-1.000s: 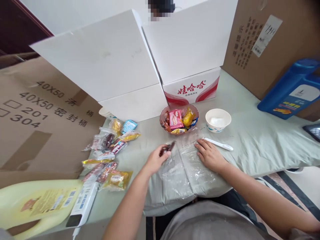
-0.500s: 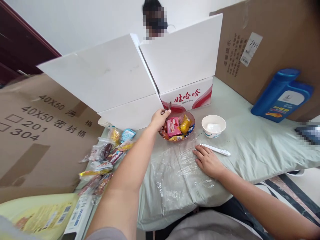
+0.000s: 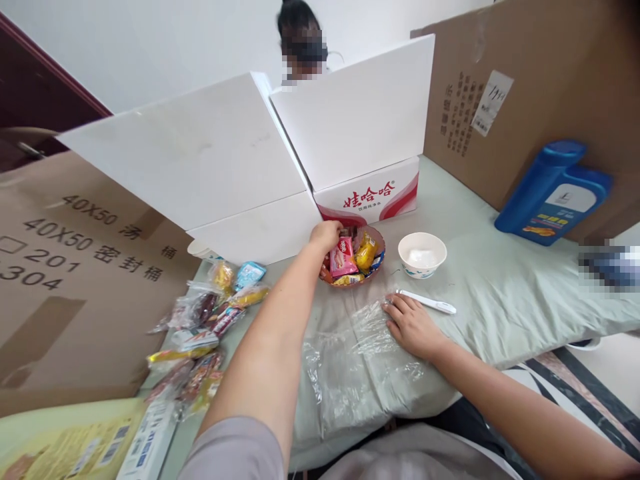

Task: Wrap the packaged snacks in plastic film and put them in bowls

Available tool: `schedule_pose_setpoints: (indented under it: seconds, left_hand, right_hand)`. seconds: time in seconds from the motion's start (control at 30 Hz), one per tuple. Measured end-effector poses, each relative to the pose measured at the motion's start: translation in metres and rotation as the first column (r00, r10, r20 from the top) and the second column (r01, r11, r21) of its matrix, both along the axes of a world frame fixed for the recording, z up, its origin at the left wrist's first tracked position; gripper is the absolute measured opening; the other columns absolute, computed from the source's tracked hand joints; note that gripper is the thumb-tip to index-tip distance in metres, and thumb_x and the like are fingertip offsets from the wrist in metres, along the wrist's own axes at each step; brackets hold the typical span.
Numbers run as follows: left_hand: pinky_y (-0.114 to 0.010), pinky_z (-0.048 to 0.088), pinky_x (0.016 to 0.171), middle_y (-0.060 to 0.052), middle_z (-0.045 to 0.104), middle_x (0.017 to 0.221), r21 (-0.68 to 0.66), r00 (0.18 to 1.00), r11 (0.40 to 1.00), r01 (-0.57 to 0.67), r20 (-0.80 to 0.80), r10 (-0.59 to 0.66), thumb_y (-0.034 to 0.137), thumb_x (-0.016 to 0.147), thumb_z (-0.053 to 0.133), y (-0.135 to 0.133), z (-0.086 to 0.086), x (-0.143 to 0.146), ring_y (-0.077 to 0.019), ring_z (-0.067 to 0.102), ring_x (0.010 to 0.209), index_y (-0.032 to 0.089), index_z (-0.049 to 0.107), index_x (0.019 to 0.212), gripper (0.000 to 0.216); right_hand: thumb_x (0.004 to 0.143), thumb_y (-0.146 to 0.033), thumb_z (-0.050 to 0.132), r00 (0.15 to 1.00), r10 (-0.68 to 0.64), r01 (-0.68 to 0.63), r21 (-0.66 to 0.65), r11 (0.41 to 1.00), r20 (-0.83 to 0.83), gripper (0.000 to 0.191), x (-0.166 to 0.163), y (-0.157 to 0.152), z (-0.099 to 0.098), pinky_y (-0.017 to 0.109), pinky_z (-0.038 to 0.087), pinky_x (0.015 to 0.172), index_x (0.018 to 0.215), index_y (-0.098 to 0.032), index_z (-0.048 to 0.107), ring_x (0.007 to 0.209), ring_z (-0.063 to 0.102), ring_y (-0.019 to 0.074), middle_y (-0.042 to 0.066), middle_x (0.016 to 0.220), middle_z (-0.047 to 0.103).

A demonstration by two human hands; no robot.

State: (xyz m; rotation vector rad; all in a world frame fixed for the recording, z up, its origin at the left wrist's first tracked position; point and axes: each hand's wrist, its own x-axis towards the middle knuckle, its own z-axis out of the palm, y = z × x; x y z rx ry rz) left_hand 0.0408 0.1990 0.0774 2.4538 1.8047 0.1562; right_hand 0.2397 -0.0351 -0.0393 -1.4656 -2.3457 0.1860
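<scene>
My left hand (image 3: pixel 327 237) is at the far left rim of a reddish see-through bowl (image 3: pixel 353 285), its fingers closed on a small dark packet (image 3: pixel 345 233) that is mostly hidden. Inside the bowl lie wrapped snacks, among them a pink packet (image 3: pixel 343 256) and a yellow packet (image 3: pixel 367 251). My right hand (image 3: pixel 413 325) rests flat with its fingers spread on the edge of a clear plastic sheet or bag (image 3: pixel 357 357). Just beyond those fingers is a white box cutter-like tool (image 3: pixel 429 302).
A paper bowl (image 3: pixel 423 257) with something whitish inside stands right of the snack bowl. Wrapped snacks (image 3: pixel 220 313) lie in a pile at left. White boxes (image 3: pixel 367 193) stand behind, with a person beyond. A blue bottle (image 3: pixel 553 193) and large cartons (image 3: pixel 65 287) flank the table.
My left hand has lowered the dark packet from above the bowl to its far left side. The right hand stays on the plastic. The view has shifted slightly.
</scene>
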Motion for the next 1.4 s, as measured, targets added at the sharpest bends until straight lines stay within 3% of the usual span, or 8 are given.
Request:
schedule_pose_setpoints:
  seconds: [0.3,0.43,0.5,0.6,0.73,0.97,1.13,1.4]
  left_hand:
    - [-0.034,0.041,0.104,-0.008,0.062,0.119,0.204,0.897,0.924,0.324,0.244,-0.368,0.023,0.092,0.046,-0.124,0.024,0.029,-0.0207,0.054,0.116,0.018,0.064,0.114,0.03]
    - [-0.029,0.051,0.089,-0.002,0.067,0.107,-0.126,0.708,0.704,0.699,0.264,-0.655,0.031,0.091,0.053,-0.239,0.0,0.029,-0.0183,0.064,0.098,0.028,0.065,0.11,0.023]
    - [-0.035,0.054,0.085,-0.005,0.062,0.123,-0.203,0.794,0.768,0.607,0.144,-0.59,0.036,0.084,0.063,-0.265,-0.021,0.016,-0.0226,0.066,0.094,0.03,0.064,0.114,0.03]
    - [-0.054,0.049,0.091,-0.015,0.046,0.144,-0.091,0.977,0.978,0.19,-0.084,-0.198,0.034,0.08,0.068,-0.256,-0.044,-0.015,-0.0384,0.056,0.116,0.025,0.062,0.121,0.042]
    - [-0.067,0.028,0.106,-0.018,0.032,0.153,0.259,0.975,0.952,-0.164,-0.107,0.197,0.029,0.085,0.06,-0.235,-0.048,-0.057,-0.047,0.024,0.14,0.017,0.058,0.128,0.045]
    - [-0.044,0.047,0.101,-0.008,0.067,0.109,-0.09,0.891,0.91,0.405,0.262,-0.371,0.041,0.081,0.067,-0.302,-0.056,-0.084,-0.0259,0.057,0.112,0.024,0.065,0.111,0.035]
    - [-0.055,0.04,0.108,-0.01,0.056,0.135,-0.131,0.896,0.895,0.427,0.19,-0.401,0.031,0.065,0.081,-0.334,-0.081,-0.102,-0.0331,0.044,0.133,0.026,0.061,0.118,0.057]
    - [-0.043,0.048,0.103,-0.007,0.068,0.115,-0.109,0.83,0.941,0.319,0.513,-0.222,0.019,0.093,0.047,-0.345,-0.08,-0.118,-0.0231,0.054,0.126,0.023,0.063,0.088,0.017]
  right_hand:
    - [0.093,-0.03,0.048,0.999,-0.012,0.012,-0.015,1.0,0.031,0.042,0.001,-0.001,-0.001,0.046,0.036,0.11,0.131,-0.015,0.057,0.132,0.043,0.0284,0.014,0.142,0.05]
    - [0.092,-0.036,0.05,0.998,-0.005,0.006,-0.014,1.0,0.067,0.055,0.001,0.0,-0.007,0.05,0.032,0.111,0.144,-0.019,0.044,0.139,0.034,0.0317,0.014,0.155,0.033]
    - [0.094,-0.039,0.047,0.997,-0.008,0.009,-0.014,1.0,0.082,0.057,0.0,0.001,-0.008,0.05,0.03,0.112,0.147,-0.02,0.04,0.141,0.031,0.0317,0.013,0.155,0.032]
    - [0.095,-0.04,0.045,0.993,-0.021,0.025,-0.033,0.999,0.113,0.055,-0.003,-0.001,-0.007,0.05,0.029,0.113,0.146,-0.019,0.042,0.141,0.03,0.0324,0.013,0.152,0.038]
    - [0.092,-0.037,0.051,0.991,-0.046,0.056,-0.075,0.996,0.126,0.05,-0.008,-0.009,0.004,0.05,0.03,0.113,0.137,-0.014,0.052,0.139,0.033,0.0347,0.016,0.148,0.044]
    - [0.093,-0.037,0.047,0.991,0.01,-0.022,-0.087,0.996,-0.135,0.047,0.019,-0.02,0.027,0.045,0.044,0.104,0.137,-0.019,0.048,0.123,0.053,0.0257,0.013,0.136,0.055]
    - [0.09,-0.037,0.051,0.982,-0.071,0.026,-0.252,0.967,-0.173,0.07,0.041,-0.016,0.028,0.039,0.056,0.082,0.152,-0.022,0.022,0.083,0.067,0.0177,0.015,0.15,0.039]
    - [0.096,-0.049,0.041,0.978,0.044,-0.093,-0.239,0.967,-0.202,0.049,0.058,-0.019,0.045,0.043,0.049,0.097,0.134,-0.02,0.053,0.108,0.063,0.0244,0.013,0.14,0.053]
